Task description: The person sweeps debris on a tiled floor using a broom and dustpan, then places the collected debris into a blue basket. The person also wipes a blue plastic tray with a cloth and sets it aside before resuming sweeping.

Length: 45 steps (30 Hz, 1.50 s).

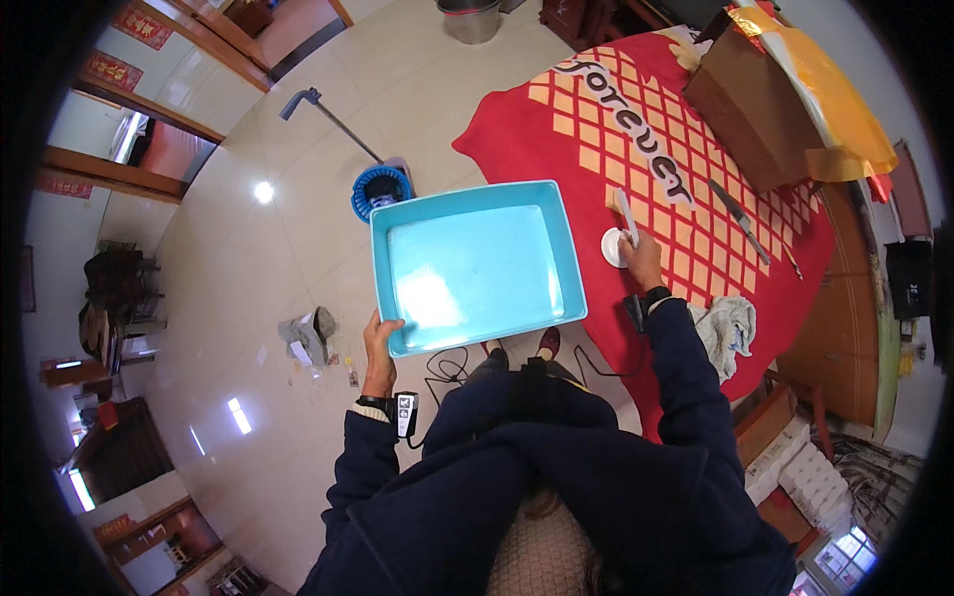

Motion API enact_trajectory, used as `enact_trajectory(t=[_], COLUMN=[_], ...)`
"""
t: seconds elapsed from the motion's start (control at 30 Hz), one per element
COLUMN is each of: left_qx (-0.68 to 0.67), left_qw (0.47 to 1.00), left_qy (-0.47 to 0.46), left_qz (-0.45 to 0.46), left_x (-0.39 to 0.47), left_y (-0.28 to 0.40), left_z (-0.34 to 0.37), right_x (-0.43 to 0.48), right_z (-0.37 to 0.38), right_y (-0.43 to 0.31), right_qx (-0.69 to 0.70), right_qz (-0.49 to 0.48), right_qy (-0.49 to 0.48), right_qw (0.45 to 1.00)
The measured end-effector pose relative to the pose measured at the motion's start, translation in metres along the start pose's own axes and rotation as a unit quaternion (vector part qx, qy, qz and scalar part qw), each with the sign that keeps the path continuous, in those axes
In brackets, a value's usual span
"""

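A light-blue rectangular plastic bin (477, 268), open side up with nothing in it, is held out before me beside the table. My left hand (381, 350) grips its near left corner, thumb over the rim. Over the red-covered table, my right hand (642, 261) has its fingers around a slim white bar (627, 212). Right by those fingers is a white round piece (613, 247); I cannot tell whether it is joined to the bar or lies on the cloth. A crumpled pale rag (727, 335) lies near my right forearm.
The red patterned tablecloth (514, 141) carries a long-bladed knife (738, 220), a thin pen-like stick (792, 261) and a cardboard box (753, 112) with orange plastic on it. On the floor are a blue basket (361, 195), a metal bucket (471, 21), a grey cloth bundle (313, 335) and black cables (447, 365).
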<state>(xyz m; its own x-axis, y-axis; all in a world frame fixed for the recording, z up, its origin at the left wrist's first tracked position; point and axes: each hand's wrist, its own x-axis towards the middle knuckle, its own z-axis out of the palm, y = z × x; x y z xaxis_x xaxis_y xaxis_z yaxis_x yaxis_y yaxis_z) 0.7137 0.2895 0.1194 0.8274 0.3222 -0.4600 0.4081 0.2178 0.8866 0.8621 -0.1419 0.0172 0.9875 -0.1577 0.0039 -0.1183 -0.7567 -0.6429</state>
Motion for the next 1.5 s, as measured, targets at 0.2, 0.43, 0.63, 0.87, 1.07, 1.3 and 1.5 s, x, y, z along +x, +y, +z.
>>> enact_trajectory(t=[0.2,0.43,0.63,0.87,1.07,1.3,1.5], left_qx=[-0.006,-0.013,0.049,0.093,0.11,0.077,0.107], left_qw=[1.0,0.998,0.99,0.972,0.951,0.933,0.928], left_qy=[-0.019,-0.044,-0.12,-0.198,-0.278,-0.351,-0.356], left_qz=[0.022,0.044,0.048,0.084,0.077,0.002,-0.002], left_x=[0.004,0.011,0.035,0.035,0.028,0.017,-0.047], left_y=[-0.009,-0.007,-0.008,-0.003,0.001,-0.015,-0.027], left_z=[-0.011,-0.009,0.018,0.053,0.068,0.088,0.117], right_x=[0.003,0.005,-0.023,-0.069,-0.097,-0.184,-0.317], right_z=[0.015,-0.025,-0.068,-0.019,-0.035,-0.128,-0.213], right_y=[0.01,-0.033,-0.132,-0.14,-0.122,-0.087,-0.057], right_qx=[-0.103,0.049,0.142,-0.113,-0.142,-0.01,-0.037], right_qz=[0.008,0.076,-0.155,-0.192,-0.145,-0.05,0.169], right_qy=[-0.004,0.101,-0.026,-0.236,-0.257,0.082,0.197], right_qw=[0.995,0.991,0.977,0.946,0.945,0.995,0.965])
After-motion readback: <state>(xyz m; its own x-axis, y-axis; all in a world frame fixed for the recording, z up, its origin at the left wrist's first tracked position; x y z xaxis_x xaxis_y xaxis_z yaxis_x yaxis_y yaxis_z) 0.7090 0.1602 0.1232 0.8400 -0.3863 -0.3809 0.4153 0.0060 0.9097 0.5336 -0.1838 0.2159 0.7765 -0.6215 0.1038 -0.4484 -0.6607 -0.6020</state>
